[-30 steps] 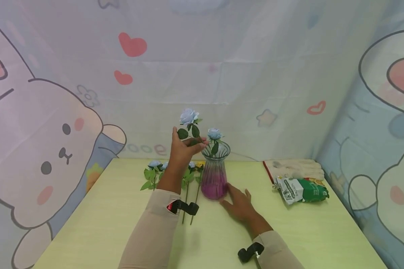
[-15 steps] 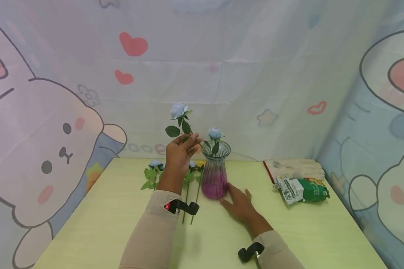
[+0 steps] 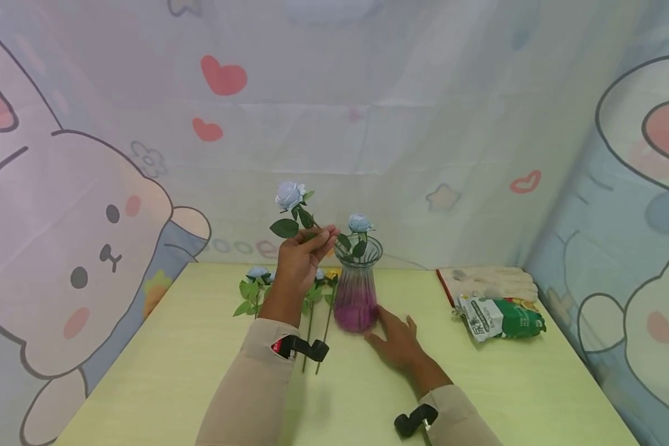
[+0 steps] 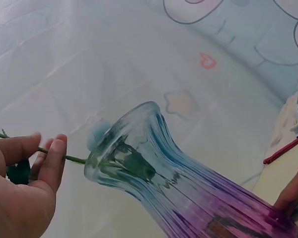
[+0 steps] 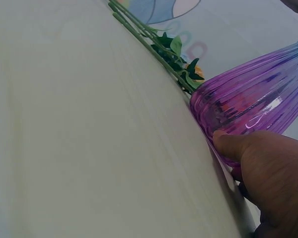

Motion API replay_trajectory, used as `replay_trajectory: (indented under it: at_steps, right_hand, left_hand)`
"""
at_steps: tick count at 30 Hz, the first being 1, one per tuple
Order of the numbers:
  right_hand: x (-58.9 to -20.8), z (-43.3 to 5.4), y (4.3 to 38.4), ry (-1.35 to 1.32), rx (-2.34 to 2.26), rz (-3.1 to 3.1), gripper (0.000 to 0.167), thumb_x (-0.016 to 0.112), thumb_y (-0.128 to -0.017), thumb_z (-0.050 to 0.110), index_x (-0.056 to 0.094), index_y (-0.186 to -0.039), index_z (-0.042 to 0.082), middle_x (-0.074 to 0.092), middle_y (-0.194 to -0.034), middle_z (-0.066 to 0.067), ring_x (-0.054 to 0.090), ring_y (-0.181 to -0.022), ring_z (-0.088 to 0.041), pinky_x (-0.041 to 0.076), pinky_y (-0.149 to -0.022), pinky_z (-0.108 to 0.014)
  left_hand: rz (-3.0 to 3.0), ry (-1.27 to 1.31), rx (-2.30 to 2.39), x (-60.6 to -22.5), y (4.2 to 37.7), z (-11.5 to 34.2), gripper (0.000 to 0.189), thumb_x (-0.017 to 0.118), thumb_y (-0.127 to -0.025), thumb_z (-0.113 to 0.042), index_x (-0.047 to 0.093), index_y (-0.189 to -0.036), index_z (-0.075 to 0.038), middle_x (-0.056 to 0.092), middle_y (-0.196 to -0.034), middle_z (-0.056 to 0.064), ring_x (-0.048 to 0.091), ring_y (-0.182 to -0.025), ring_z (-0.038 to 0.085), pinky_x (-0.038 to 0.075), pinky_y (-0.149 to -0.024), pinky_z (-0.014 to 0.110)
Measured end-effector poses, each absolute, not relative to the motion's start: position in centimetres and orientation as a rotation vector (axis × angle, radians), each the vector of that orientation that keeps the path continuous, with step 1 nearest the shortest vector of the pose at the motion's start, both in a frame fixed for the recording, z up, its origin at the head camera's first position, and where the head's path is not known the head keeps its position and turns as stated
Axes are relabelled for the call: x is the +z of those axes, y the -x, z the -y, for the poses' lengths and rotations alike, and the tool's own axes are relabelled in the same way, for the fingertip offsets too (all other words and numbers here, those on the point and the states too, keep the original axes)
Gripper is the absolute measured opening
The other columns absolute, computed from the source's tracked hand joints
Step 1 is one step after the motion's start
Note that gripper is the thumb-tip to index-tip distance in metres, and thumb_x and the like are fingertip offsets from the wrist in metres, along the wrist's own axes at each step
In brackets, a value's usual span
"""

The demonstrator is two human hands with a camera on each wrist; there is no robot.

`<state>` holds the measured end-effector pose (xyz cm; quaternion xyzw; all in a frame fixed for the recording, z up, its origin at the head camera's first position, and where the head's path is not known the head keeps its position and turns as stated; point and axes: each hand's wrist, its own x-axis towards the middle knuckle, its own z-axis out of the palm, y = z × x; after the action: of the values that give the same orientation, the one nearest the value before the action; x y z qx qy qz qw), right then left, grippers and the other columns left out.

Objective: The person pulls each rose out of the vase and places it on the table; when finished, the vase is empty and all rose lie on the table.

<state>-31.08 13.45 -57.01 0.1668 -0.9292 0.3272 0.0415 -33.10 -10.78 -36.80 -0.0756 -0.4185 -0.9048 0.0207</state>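
Observation:
In the head view my left hand (image 3: 303, 260) pinches the stem of a pale blue rose (image 3: 291, 195) between thumb and fingers. Its bloom leans left above the hand. The stem (image 4: 74, 159) runs into the mouth of a ribbed glass vase (image 4: 188, 173), clear-blue above and purple below. Another blue rose (image 3: 359, 223) stands in the vase, its bloom over the rim. Low on the vase, my right hand (image 3: 398, 341) holds the base from the right, with the thumb (image 5: 228, 144) against the purple glass. Some of its fingers are partly hidden in the right wrist view.
Several more flowers lie on the table behind my left arm, with green leaves (image 3: 249, 290), bare stems (image 5: 144, 42) and a yellow bloom (image 3: 332, 272). To the right are a green-and-white packet (image 3: 502, 317), pale gloves (image 3: 490, 280) and a red stick (image 3: 445, 287).
The left hand with its rose has shifted left, first rising and then dropping slightly, and the bloom leans further left. The right hand and the vase have stayed in place.

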Motion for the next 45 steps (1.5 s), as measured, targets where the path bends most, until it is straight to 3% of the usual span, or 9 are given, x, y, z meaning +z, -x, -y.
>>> replay_trajectory:
  at_steps: [4,9,14,20,23,28,36,45]
  right_hand:
    - [-57.2,-13.4,31.1,-0.508,1.004,2.843,0.076,0.067,-0.108,0.04,0.038,-0.169,0.002,0.049,-0.17,-0.018,0.045,-0.16,-0.039,0.009,-0.129,-0.077]
    - [-57.0,-13.4,30.9,-0.513,1.02,2.845,0.076,0.067,-0.109,0.038,0.038,-0.169,0.003,0.048,-0.17,-0.018,0.044,-0.16,-0.04,0.008,-0.129,-0.076]
    - [-56.9,-13.3,30.7,-0.52,1.017,2.817,0.074,0.068,-0.108,0.037,0.041,-0.167,0.001,0.05,-0.168,-0.019,0.046,-0.158,-0.042,0.01,-0.128,-0.078]
    - [-57.0,-13.3,30.6,-0.522,1.018,2.808,0.075,0.069,-0.107,0.037,0.041,-0.166,0.0,0.051,-0.167,-0.02,0.048,-0.157,-0.042,0.011,-0.127,-0.078]
    - [-56.9,-13.3,30.6,-0.518,1.011,2.822,0.076,0.068,-0.107,0.037,0.04,-0.168,0.002,0.05,-0.169,-0.019,0.046,-0.158,-0.041,0.01,-0.128,-0.077]
    - [-56.7,-13.3,30.7,-0.517,1.024,2.828,0.076,0.068,-0.107,0.036,0.039,-0.168,0.002,0.049,-0.169,-0.018,0.045,-0.159,-0.041,0.009,-0.129,-0.077]
    - [-56.8,-13.2,30.7,-0.523,1.003,2.819,0.076,0.068,-0.107,0.037,0.04,-0.168,0.002,0.051,-0.168,-0.018,0.047,-0.158,-0.04,0.011,-0.128,-0.078]
    - [-56.7,-13.2,30.7,-0.52,0.997,2.811,0.075,0.067,-0.107,0.039,0.041,-0.167,0.001,0.051,-0.167,-0.02,0.048,-0.157,-0.042,0.012,-0.127,-0.079]
  left_hand:
    - [1.363,0.274,-2.722,-37.4,33.2,10.9,0.018,0.058,-0.107,0.012,0.062,-0.115,-0.004,0.082,-0.112,0.005,0.082,-0.109,0.017,0.06,-0.108,0.028]
    - [1.414,0.293,-2.531,-38.1,33.1,10.6,0.021,0.065,-0.107,0.002,0.069,-0.125,-0.007,0.083,-0.11,0.001,0.083,-0.099,0.015,0.067,-0.09,0.029]
    - [1.282,0.271,-2.478,-38.5,33.3,9.6,0.015,0.07,-0.105,0.001,0.073,-0.114,-0.01,0.084,-0.101,0.001,0.082,-0.091,0.015,0.066,-0.081,0.025]
    - [1.146,0.236,-2.502,-39.2,33.7,9.0,0.024,0.069,-0.103,0.008,0.065,-0.091,-0.012,0.081,-0.095,0.001,0.08,-0.09,0.016,0.064,-0.085,0.024]
    - [1.184,0.252,-2.499,-39.4,33.7,9.0,0.03,0.066,-0.104,0.01,0.072,-0.085,-0.013,0.079,-0.102,-0.001,0.078,-0.099,0.014,0.062,-0.094,0.025]
    - [1.245,0.244,-2.488,-39.5,33.8,9.1,0.04,0.065,-0.105,0.008,0.087,-0.089,-0.022,0.08,-0.106,-0.006,0.075,-0.101,0.011,0.058,-0.097,0.03]
    - [1.108,0.261,-2.532,-39.3,34.0,9.2,0.03,0.067,-0.103,0.009,0.086,-0.093,-0.013,0.081,-0.098,0.003,0.082,-0.095,0.018,0.066,-0.1,0.039]
    - [1.102,0.197,-2.491,-39.0,34.0,9.7,0.031,0.064,-0.104,0.01,0.085,-0.099,-0.012,0.076,-0.103,0.005,0.081,-0.094,0.015,0.064,-0.102,0.035]
